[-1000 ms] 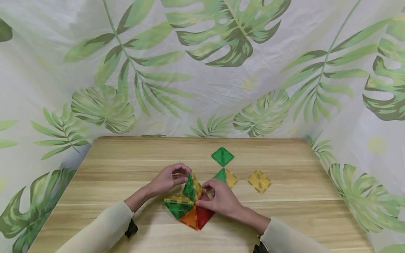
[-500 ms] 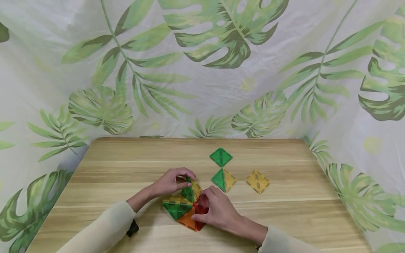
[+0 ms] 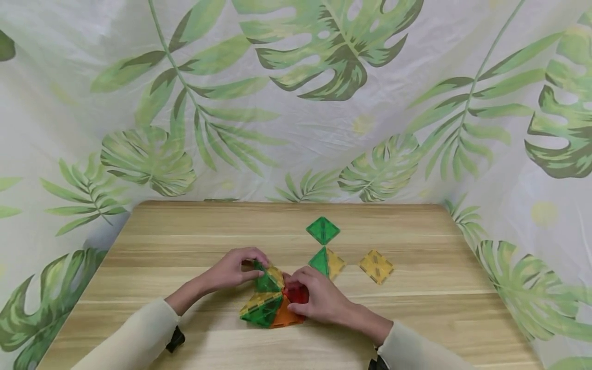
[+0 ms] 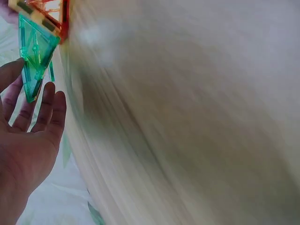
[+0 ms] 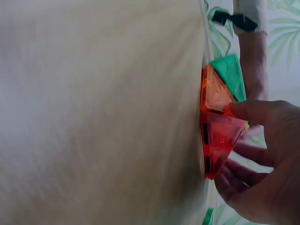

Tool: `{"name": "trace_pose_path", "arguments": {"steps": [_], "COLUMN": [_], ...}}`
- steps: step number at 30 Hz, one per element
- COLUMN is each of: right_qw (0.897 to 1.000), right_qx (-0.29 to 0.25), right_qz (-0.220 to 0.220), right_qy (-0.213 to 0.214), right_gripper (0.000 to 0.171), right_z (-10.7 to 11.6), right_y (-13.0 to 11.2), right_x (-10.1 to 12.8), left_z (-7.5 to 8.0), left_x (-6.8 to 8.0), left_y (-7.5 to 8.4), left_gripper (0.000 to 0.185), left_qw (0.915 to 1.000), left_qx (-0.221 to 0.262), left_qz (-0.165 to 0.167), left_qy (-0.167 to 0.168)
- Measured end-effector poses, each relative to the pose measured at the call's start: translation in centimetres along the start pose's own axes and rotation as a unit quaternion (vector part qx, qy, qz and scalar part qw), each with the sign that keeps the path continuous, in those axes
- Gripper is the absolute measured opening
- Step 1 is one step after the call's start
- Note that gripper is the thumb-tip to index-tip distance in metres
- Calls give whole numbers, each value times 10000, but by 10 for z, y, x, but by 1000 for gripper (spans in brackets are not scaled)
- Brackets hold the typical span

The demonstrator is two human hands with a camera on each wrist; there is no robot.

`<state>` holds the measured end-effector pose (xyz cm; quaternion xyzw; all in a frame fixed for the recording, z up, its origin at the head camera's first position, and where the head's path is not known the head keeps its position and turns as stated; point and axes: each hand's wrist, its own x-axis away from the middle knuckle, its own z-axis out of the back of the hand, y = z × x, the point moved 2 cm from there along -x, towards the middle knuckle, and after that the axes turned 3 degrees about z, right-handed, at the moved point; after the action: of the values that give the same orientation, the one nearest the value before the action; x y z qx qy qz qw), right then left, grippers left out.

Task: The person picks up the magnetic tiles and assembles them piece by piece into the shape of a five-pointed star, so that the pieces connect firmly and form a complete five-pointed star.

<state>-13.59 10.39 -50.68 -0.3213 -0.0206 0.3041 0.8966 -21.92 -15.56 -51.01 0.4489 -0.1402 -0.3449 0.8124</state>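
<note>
A cluster of see-through magnetic tiles lies on the wooden table (image 3: 185,241): green (image 3: 259,314), orange (image 3: 283,319), yellow (image 3: 276,275) and red (image 3: 300,295). My left hand (image 3: 255,266) pinches a green triangle tile (image 3: 265,283) that leans up at the cluster's far-left side. In the left wrist view that green triangle (image 4: 35,56) sits between the thumb and fingers of the left hand (image 4: 29,99). My right hand (image 3: 292,292) grips the tilted red triangle (image 5: 218,136). In the right wrist view the right hand (image 5: 234,150) has its thumb above the red triangle and its fingers below.
A green diamond tile (image 3: 322,230), a green-and-yellow tile pair (image 3: 327,263) and a yellow square tile (image 3: 376,266) lie on the table to the right, beyond the hands. A leaf-print cloth (image 3: 296,103) hangs behind and on both sides of the table.
The raised green triangle has tipped lower and shifted left with my left hand. My right hand slid onto the red tile and lifted its edge. The cluster sits more folded.
</note>
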Motion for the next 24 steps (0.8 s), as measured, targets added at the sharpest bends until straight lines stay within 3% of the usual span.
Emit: {"name": "trace_pose_path", "arguments": {"steps": [13, 18, 24], "right_qw": [9920, 9892, 9926], "right_qx": [-12, -105, -180], "right_qz": [936, 1144, 911], "right_qy": [-850, -910, -777], "right_gripper": [41, 43, 41], "right_z": [14, 17, 23], "right_y": [20, 24, 32], "right_x": [-30, -36, -30], "left_z": [12, 13, 12], "left_x": [32, 34, 28], "left_y": [3, 4, 7], "left_gripper": [12, 11, 7], "left_qw": [9992, 9993, 9993], "left_qx": [337, 177, -249], "left_qz": [231, 304, 251], "left_qy": [28, 80, 142]}}
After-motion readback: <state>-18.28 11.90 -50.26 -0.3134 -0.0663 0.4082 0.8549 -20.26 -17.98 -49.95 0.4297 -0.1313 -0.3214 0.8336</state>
